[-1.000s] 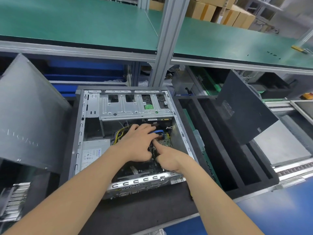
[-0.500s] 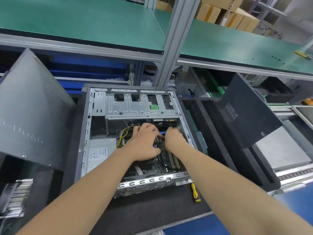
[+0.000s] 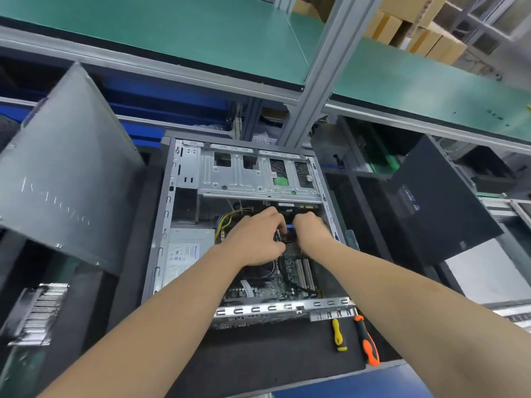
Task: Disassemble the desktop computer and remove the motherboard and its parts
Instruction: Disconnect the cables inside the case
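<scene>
Left hand (image 3: 255, 239) and right hand (image 3: 311, 229) reach side by side into the open computer case (image 3: 169, 214), which lies flat on the black mat of the bench (image 3: 258, 354). Nearest, on that mat just beside the case's near right corner, lie a yellow screwdriver (image 3: 339, 336) and an orange screwdriver (image 3: 367, 346), neither in use. Next comes the motherboard (image 3: 287, 280), seated on the case floor, with the power supply (image 3: 186, 254) to its left. Farther in, both hands are curled knuckles-up over the board's far end and meet at a blue cable (image 3: 290, 226). Their fingertips are hidden, so I cannot tell whether either pinches the cable or a connector. Beyond them the drive cage (image 3: 253, 179) is in place. A grey side panel (image 3: 66, 168) leans at the left and a black panel (image 3: 431, 202) at the right. The task looks early: the cover is off and unplugging cables seems to be the step in hand, while the board, supply and cage are all yet to come out
</scene>
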### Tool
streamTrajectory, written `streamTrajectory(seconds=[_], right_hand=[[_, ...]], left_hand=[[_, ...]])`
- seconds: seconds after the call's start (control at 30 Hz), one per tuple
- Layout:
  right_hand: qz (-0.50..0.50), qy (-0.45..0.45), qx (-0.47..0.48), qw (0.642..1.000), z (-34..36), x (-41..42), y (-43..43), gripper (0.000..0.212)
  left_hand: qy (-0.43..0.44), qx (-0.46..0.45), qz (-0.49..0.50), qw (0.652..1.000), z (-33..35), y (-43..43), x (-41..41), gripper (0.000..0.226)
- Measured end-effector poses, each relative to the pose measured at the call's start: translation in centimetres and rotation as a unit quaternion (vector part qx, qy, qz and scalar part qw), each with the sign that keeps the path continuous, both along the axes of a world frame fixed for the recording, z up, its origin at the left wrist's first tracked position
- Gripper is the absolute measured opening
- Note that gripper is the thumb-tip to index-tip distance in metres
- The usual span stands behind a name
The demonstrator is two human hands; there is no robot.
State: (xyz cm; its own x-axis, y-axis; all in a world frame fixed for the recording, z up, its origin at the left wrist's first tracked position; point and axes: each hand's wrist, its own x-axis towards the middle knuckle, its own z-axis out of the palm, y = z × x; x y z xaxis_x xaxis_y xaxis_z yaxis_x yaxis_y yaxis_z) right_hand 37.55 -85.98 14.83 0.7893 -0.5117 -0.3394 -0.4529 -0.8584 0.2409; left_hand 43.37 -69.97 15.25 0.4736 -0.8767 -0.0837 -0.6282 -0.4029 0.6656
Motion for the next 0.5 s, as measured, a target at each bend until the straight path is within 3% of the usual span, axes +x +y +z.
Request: streamTrajectory(seconds=[0.5], right_hand=[[0.015, -0.011, -0.006, 1.000, -0.43, -0.30, 0.24, 0.024]], left_hand=[[0.083, -0.038, -0.004, 0.996, 0.23, -0.24, -0.09, 0.019]])
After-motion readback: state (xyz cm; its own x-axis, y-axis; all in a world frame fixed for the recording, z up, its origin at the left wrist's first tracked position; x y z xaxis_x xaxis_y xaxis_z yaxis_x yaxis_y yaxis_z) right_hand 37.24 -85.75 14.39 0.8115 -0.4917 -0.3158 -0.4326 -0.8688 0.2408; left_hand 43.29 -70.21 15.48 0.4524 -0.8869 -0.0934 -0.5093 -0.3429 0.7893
